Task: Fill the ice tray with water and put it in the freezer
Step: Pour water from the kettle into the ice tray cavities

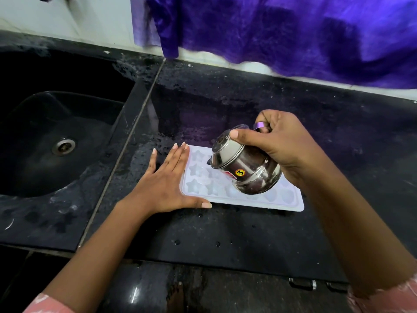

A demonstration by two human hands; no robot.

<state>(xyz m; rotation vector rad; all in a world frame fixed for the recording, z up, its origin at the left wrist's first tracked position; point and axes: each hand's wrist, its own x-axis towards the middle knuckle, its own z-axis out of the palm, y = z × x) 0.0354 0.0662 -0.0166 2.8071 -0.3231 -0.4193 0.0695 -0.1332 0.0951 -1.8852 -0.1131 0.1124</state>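
One grip: right hand [284,152] clasps tilted pot [248,170]; left hand [167,184] flat, touching ice tray [282,199].

The only mark that can be read is a black numeral 3 on a round yellow sticker [240,172], stuck on the side of the steel pot [255,163]. A red label [231,177] touches the sticker at about its 8 o'clock and is too blurred to read.

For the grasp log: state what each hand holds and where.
Right hand grips the tilted round steel pot by its body, thumb near the neck. Left hand holds nothing, flat against the white plastic ice tray.
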